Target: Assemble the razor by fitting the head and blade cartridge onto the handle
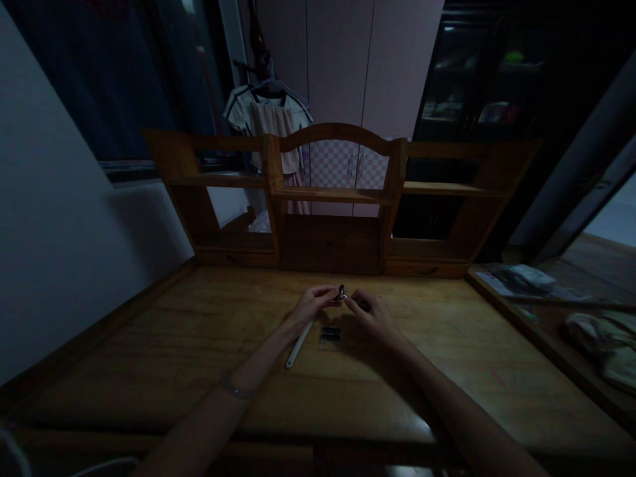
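Note:
My left hand (311, 305) is closed on a small dark object with a shiny part (341, 291), pinched at the fingertips above the desk. My right hand (376, 317) grips a dark-handled tool (364, 305) that looks like a screwdriver. Its short silver shaft points left and meets the small object; the exact contact is too small to make out. Below the hands, several small black pieces (330, 333) lie on the wooden desk (238, 318). A long white strip-like handle (297, 348) with a hole at its near end lies partly beneath my left hand.
A wooden shelf unit (334, 193) stands along the desk's back edge. To the left is a white wall (64, 212). Clothes on a hanger (268, 109) hang behind the shelf. At the right, a lower surface holds papers in plastic (527, 278) and a cloth bundle (606, 344).

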The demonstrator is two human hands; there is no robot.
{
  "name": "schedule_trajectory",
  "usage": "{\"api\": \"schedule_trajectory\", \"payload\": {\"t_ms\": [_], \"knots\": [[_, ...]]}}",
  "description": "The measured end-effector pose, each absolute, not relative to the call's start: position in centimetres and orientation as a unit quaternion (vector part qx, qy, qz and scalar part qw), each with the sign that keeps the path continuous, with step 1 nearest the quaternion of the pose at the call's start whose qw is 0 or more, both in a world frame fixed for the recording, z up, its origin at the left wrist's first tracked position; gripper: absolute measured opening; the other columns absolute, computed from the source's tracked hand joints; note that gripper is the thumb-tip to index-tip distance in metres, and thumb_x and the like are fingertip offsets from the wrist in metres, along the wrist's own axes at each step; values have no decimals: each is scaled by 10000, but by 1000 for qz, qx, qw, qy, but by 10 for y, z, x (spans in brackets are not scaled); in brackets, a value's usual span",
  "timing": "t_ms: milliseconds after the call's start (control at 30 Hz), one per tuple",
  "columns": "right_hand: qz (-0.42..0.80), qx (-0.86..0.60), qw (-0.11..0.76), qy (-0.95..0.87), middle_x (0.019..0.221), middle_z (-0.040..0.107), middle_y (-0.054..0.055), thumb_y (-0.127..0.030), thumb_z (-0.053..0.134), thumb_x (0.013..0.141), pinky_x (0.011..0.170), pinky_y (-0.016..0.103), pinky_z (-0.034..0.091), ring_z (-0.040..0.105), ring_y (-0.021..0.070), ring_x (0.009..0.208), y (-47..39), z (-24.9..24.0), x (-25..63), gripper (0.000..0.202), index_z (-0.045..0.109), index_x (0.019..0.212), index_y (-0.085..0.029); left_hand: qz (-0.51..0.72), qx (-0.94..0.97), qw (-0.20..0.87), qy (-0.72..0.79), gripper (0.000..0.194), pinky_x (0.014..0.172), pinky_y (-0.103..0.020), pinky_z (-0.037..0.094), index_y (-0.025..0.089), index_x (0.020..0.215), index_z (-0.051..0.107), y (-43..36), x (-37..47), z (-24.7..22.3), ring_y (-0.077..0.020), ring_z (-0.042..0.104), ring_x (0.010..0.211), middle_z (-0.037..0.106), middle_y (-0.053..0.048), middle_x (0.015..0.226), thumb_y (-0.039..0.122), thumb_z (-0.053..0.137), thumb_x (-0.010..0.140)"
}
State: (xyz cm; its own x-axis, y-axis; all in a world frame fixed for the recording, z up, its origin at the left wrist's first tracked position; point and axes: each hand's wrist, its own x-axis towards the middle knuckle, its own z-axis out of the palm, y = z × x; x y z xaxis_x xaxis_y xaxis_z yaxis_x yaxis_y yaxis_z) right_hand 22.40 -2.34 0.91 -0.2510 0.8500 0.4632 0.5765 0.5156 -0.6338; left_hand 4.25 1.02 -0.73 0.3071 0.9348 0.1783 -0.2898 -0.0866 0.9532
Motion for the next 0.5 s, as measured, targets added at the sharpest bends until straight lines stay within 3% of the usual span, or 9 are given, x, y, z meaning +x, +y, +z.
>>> {"api": "schedule_trajectory", "payload": {"t_ms": [400,500], "knots": [[170,-469,416,-760,622,577,5,-521,435,871,545,227,342,512,131,571,-22,9,225,416,631,760,-171,516,539,576,333,354,766,-318,505,115,900,708,17,41,-15,-183,649,769,697,-107,925,408,697,703],[196,-480,445,-730,626,561,10,-543,413,867,532,230,340,503,140,591,-14,4,230,456,612,724,-158,540,507,549,387,371,731,-321,508,102,844,705,25,33,-12,-184,655,701,707,-107,816,411,743,640]]}}
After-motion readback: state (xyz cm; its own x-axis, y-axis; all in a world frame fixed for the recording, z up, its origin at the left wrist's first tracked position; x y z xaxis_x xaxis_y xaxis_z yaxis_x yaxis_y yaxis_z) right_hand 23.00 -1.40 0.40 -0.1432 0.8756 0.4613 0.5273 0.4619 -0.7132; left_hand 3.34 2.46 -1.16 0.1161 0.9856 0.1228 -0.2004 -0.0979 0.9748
